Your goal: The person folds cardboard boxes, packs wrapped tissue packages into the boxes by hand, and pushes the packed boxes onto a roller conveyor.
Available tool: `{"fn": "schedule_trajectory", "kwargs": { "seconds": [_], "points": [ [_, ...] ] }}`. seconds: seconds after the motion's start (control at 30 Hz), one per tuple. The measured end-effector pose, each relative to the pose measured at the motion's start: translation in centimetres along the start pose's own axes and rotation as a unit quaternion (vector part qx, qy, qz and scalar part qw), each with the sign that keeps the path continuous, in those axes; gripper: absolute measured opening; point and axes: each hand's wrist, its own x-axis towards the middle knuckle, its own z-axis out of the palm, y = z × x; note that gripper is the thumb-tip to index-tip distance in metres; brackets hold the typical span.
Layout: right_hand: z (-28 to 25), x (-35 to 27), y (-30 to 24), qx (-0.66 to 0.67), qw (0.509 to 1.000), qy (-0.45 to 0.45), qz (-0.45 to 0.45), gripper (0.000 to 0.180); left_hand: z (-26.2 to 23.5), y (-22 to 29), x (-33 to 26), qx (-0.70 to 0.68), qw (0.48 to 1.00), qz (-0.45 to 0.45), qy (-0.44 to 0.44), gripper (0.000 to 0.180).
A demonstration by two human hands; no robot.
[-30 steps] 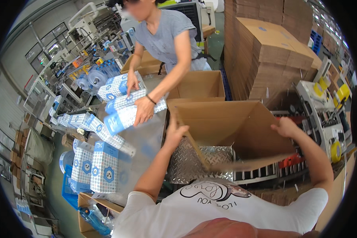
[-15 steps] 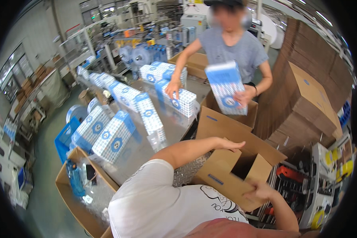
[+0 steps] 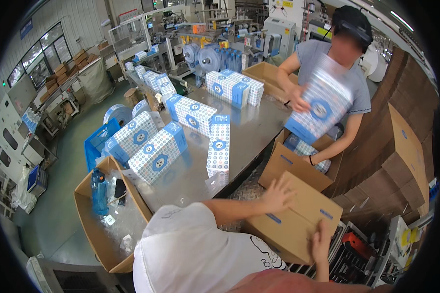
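Note:
A brown cardboard box (image 3: 298, 222) stands right in front of me with its top flaps folded down. My left hand (image 3: 277, 196), fingers spread and slightly blurred, is at the flaps' far left edge. Against the near right side of the top lies my right hand (image 3: 320, 240), open with its fingers stretched out. Beyond my box, a co-worker holds a blue-and-white patterned pack (image 3: 322, 105), smeared by motion, over a second open carton (image 3: 293, 166). Another such pack (image 3: 300, 145) is partly visible inside that carton, near the co-worker's other hand.
Several patterned packs (image 3: 193, 115) lie on the metal table (image 3: 190, 168). At left, an open carton (image 3: 85, 219) holds clear plastic and a blue bottle (image 3: 99, 191). Stacked flat cardboard (image 3: 376, 171) rises at right, above a tool tray with a red-and-black tool (image 3: 355, 244).
The flaps of my box went from open to folded down, and both my hands moved over its top. The co-worker let go of a table pack and raised and shifted the held one.

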Motion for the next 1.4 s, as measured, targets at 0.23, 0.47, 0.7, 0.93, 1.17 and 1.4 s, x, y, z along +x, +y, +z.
{"fn": "schedule_trajectory", "kwargs": {
  "seconds": [0.23, 0.47, 0.7, 0.93, 1.17, 1.4],
  "points": [
    [27.1, -4.8, 14.6, 0.59, 0.692, -0.109, 0.402, 0.094, 0.5, -20.8, -6.1, -0.188, 0.964, -0.185, 0.021, 0.044],
    [2.7, -6.2, 17.6, 0.58, 0.749, -0.066, 0.314, 0.007, 3.3, -15.3, -10.4, -0.292, 0.9, -0.308, 0.098, 0.054],
    [-8.4, 5.1, -8.5, 0.577, 0.772, -0.15, 0.218, 0.062, -5.5, -9.0, -5.1, -0.638, 0.665, -0.311, -0.232, 0.1],
    [-2.2, 5.3, -5.5, 0.096, 0.995, -0.006, 0.005, 0.056, 0.0, -5.1, -4.8, -0.352, 0.916, -0.139, -0.131, 0.092],
    [4.5, -6.0, 9.6, -0.146, 0.936, -0.141, 0.289, 0.09, 0.0, -3.7, -6.0, 0.193, 0.916, -0.087, -0.341, 0.104],
    [15.2, -2.4, 10.1, 0.454, 0.868, 0.04, 0.199, 0.089, 7.5, -8.2, -11.0, -0.355, 0.801, -0.332, -0.349, 0.083]
  ]
}}
